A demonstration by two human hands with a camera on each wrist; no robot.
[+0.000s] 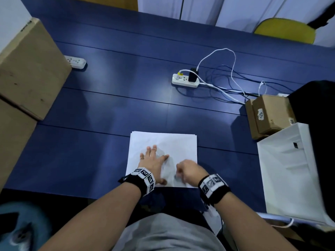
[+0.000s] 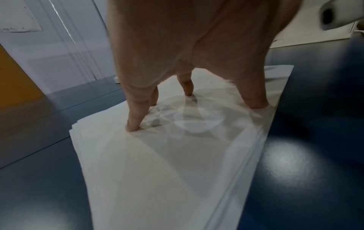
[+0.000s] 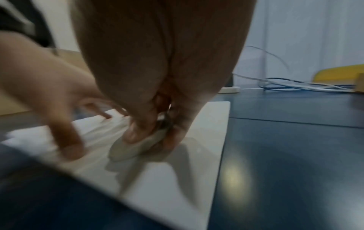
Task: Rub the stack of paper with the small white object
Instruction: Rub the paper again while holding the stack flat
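- Left hand [image 1: 153, 160]: fingers spread flat, pressing the stack of paper [image 1: 177, 142] onto the blue table [image 1: 90, 142].
- Right hand [image 1: 188, 172]: pinches the small white object [image 3: 133, 147], apparently touching the near part of the top sheet; the view is blurred.
- Risk: if the left hand's pressure eases, rubbing drags or creases the top sheet.

Dim overhead light leaves pale glare patches on the glossy blue bench [image 1: 108, 109], fanned overlapping shadows fall beneath the left hand [image 2: 187, 46], the right-wrist view is motion-blurred, and edges bow.
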